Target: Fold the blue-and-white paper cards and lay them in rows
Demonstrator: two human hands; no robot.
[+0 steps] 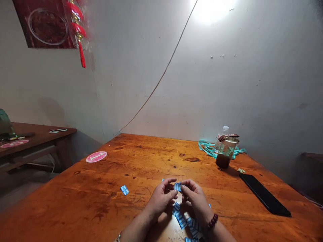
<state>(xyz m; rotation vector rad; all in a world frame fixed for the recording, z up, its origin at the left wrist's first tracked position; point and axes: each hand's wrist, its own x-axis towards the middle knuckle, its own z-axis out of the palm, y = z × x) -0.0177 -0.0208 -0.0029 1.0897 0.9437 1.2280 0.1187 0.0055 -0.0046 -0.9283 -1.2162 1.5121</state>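
Observation:
Between my fingertips is a small blue-and-white striped piece point(177, 187), flat like a little card or packet; its exact kind is unclear. My left hand point(161, 198) pinches its left side. The right edge is gripped by the thumb and fingers of my right hand point(198, 198), whose wrist wears a dark beaded bracelet point(213, 221). Below the hands, several similar striped pieces point(180, 220) lie loosely on the wooden table point(141, 158), partly hidden by my right forearm. One more blue-and-white piece point(124, 190) rests apart, to the left of my left hand.
On the right lie a black phone point(264, 194) and a lidded cup of dark liquid point(225, 154). Behind the cup are a clear bottle point(219, 143) and turquoise straps point(207, 148). A round pink number sticker point(96, 156) is on the table's left. Another table point(63, 134) stands farther left.

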